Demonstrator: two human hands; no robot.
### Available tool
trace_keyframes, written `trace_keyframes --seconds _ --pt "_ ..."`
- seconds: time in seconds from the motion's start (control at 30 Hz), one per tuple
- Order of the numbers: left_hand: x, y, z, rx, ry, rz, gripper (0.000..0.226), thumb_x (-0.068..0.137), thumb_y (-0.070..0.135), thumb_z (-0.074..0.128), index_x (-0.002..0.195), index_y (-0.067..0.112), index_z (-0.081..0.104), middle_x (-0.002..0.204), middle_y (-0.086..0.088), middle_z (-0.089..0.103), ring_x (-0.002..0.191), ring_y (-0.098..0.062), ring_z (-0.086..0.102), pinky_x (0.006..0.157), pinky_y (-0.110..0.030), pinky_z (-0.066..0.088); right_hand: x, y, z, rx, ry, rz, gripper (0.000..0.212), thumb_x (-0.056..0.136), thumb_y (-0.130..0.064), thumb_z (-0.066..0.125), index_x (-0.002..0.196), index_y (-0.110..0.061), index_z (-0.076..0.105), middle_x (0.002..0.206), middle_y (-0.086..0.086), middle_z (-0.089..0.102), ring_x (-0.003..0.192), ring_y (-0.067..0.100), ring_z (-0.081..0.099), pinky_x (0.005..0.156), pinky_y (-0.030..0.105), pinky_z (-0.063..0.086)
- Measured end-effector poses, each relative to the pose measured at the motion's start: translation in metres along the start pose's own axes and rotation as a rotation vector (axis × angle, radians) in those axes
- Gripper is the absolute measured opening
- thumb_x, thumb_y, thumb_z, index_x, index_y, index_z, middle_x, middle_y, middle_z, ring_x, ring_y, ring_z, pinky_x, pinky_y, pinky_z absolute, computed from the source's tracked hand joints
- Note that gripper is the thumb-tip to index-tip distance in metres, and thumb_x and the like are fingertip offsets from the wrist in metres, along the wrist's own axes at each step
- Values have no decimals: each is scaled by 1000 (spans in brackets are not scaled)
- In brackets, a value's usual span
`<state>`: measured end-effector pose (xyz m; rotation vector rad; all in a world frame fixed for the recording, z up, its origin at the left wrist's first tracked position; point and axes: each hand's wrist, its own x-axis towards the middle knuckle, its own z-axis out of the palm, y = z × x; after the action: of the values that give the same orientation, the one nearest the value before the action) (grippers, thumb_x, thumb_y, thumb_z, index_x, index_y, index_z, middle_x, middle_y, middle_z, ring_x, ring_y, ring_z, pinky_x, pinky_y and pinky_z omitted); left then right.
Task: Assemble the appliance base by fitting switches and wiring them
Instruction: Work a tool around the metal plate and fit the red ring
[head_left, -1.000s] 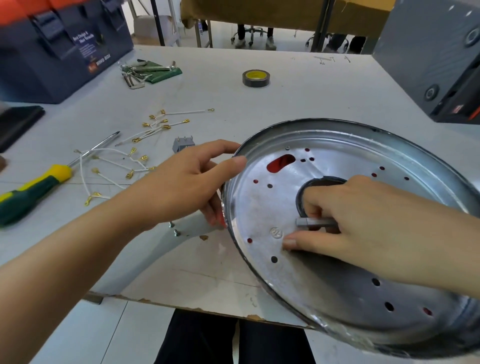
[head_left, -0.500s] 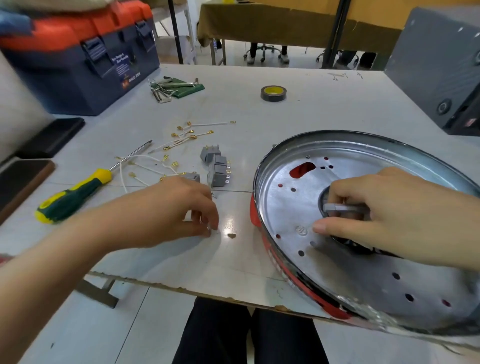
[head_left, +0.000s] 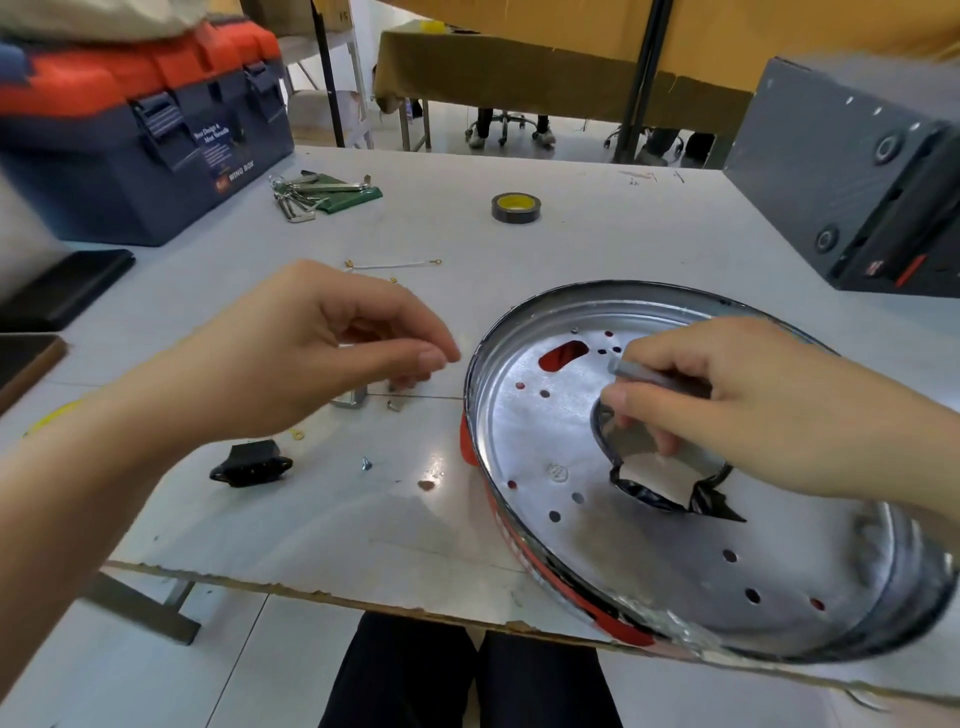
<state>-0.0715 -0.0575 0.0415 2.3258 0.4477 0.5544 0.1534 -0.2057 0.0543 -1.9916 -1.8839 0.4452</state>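
- Your right hand (head_left: 769, 405) grips a grey metal tool (head_left: 636, 373) inside the base (head_left: 571, 525); keep it steady.
- Your left hand (head_left: 311, 353) hovers left of the base, fingers (head_left: 431, 358) loosely curled and seemingly empty; pick one switch (head_left: 353, 401) squarely.

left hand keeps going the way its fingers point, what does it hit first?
Likely the rim of the metal base, just right of the left hand fingertips. Depth is unclear; the hand may be above rim height.

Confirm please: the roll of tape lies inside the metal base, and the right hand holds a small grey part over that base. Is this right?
Not quite. The head view shows the roll of tape on the table, beyond the metal base, not inside it. The right hand does hold a small grey part over that base.
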Motion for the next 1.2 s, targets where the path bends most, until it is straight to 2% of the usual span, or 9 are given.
trace_keyframes --seconds 0.13,0.27,0.4,0.53,0.63,0.77,0.83,1.0,1.2 --pt "19 23 10 11 -85 31 19 77 43 67 91 30 68 73 12 68 70 -8 66 67 -22 54 5 1 -3 230 59 -6 31 76 -57 50 69 -29 62 60 -5 64 47 5 51 48 19 41" --pt "37 38 15 29 -211 20 18 74 39 64 84 27 72 75 13 71 70 -2 66 66 -9 48 7 -1 -5 484 111 49 42 79 -53 46 68 -18 65 56 -6 62 46 1 50 39 7 35" --pt "49 38 15 34 -410 -52 17 78 28 65 93 24 73 82 11 73 79 -5 68 75 -13 50 9 1 -8 458 159 71 50 77 -61 36 74 -22 67 62 -8 58 54 2 56 32 4 29" --pt "56 37 21 121 -538 -37 14 83 18 68 91 28 73 82 13 72 78 -8 66 75 -21 51 11 4 -5 437 128 22 54 68 -68 32 76 -26 65 50 -9 48 46 1 45 41 8 36" --pt "60 37 26 187 -640 -34 13 83 19 70 88 31 73 86 8 72 84 -11 64 82 -29 48 13 5 -1 472 34 -13 53 67 -68 36 78 -26 66 50 -5 54 48 3 50 50 13 43" --pt "65 37 30 245 -748 -64 12 82 15 72 87 26 75 81 13 72 77 0 64 74 -7 41 15 7 2 616 -63 -35 47 85 -62 45 74 -23 68 56 2 62 50 10 57 56 18 49" --pt "67 37 31 268 -773 -86 11 81 14 72 85 25 74 76 17 71 72 4 63 70 -3 38 16 9 4 639 -61 -47 39 81 -52 46 75 -21 68 57 3 63 52 11 58 57 19 50" --pt "73 38 32 286 -878 -119 9 81 17 72 82 26 73 79 13 71 74 -1 65 72 -17 49 18 10 6 653 -57 -65 38 81 -50 46 79 -19 68 58 2 64 55 14 60 60 24 54" --pt "78 39 32 284 -949 -148 11 79 15 74 78 25 73 77 10 71 71 -2 65 70 -13 47 19 10 7 670 -60 -72 36 82 -49 46 75 -21 69 58 3 64 54 13 60 58 21 52"
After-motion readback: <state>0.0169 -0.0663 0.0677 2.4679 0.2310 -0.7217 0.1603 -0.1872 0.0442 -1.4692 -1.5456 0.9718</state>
